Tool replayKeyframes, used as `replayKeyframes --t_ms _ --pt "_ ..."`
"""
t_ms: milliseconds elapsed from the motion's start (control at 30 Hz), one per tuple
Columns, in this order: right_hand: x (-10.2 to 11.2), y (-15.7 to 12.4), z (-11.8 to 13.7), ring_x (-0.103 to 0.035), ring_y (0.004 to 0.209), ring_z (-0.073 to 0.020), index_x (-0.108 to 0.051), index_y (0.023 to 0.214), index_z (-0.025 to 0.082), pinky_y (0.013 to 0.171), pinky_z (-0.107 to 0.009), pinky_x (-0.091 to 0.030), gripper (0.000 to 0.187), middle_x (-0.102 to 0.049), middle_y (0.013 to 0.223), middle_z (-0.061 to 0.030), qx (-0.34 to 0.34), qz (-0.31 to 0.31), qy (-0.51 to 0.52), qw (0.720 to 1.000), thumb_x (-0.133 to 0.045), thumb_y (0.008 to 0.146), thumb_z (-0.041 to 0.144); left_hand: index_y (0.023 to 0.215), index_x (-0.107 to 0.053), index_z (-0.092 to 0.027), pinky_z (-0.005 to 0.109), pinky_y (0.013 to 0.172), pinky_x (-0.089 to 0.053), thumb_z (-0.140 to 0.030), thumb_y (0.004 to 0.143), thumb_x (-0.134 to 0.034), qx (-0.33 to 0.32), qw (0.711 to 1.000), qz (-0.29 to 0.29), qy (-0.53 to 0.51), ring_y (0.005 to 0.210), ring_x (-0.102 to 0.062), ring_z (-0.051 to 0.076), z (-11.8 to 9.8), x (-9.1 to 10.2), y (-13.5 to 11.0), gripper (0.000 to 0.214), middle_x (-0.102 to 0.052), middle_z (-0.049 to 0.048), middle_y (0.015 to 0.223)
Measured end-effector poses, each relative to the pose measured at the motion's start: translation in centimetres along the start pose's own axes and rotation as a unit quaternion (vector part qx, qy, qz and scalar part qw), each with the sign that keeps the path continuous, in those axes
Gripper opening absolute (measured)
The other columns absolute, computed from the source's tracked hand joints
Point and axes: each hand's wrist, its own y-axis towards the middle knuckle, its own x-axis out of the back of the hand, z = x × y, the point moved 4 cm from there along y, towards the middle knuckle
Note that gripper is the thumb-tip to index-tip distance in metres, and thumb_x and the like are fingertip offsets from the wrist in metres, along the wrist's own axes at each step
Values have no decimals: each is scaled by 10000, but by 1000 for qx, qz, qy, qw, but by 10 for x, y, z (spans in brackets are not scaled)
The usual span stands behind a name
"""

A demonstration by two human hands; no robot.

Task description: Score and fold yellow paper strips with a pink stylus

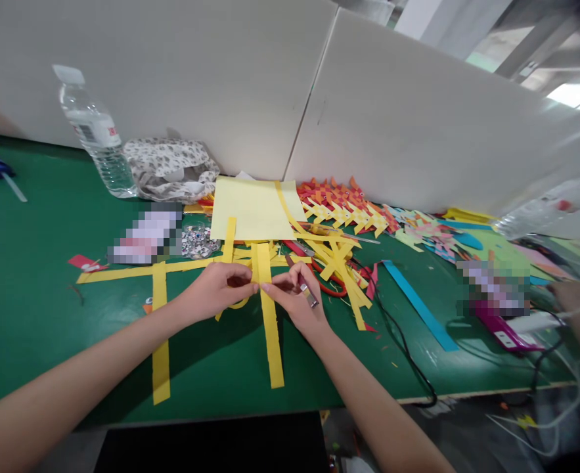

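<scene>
My left hand (pixel 218 289) and my right hand (pixel 297 295) meet at the middle of a green table (pixel 48 223), both pinching a yellow paper strip (pixel 271 328) that runs toward me. The fingertips of both hands touch over the strip near its upper part. My right hand also holds a small metal-tipped tool (pixel 308 295) against its palm. A second yellow strip (pixel 160 341) lies to the left, crossed by a long horizontal one (pixel 136 270). A pale yellow sheet (pixel 255 209) lies just beyond the hands.
A water bottle (pixel 95 135) and a patterned cloth (pixel 169 167) stand at the back left. Woven orange and yellow paper pieces (pixel 346 207), red scissors (pixel 322 272), a blue strip (pixel 420 305) and a black cable (pixel 408 355) lie right. Another person's hand (pixel 578 299) shows at far right.
</scene>
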Motion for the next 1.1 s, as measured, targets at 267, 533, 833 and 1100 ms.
replayKeyframes --t_ms 267,533,833,1100 --pt "3 1 -2 -594 621 -131 -330 680 240 692 -314 -484 459 -608 622 73 -14 -13 65 998 -786 633 237 620 -515 -158 199 483 -296 -387 810 -544 3 998 -10 -54 529 -369 78 1 -2 -2 299 -403 -40 573" --pt "5 3 -3 -597 618 -113 -324 685 234 680 -280 -481 456 -620 637 84 -13 -26 103 994 -776 636 192 702 -612 -152 209 522 -393 -406 790 -573 18 995 -14 -97 579 -495 96 3 -4 0 272 -554 -13 651" --pt "-2 1 0 -540 589 -107 -323 683 230 622 -268 -445 472 -552 628 81 -21 44 84 995 -790 619 259 839 -623 -181 253 664 -462 -400 790 -580 28 991 -55 -123 758 -590 145 6 10 1 229 -642 11 827" --pt "-2 -1 5 -525 644 -111 -328 699 232 604 -254 -427 422 -532 679 54 -7 39 28 999 -739 685 323 614 -523 -169 215 495 -301 -411 829 -518 19 999 -18 -21 526 -412 85 4 5 2 324 -480 -39 572"
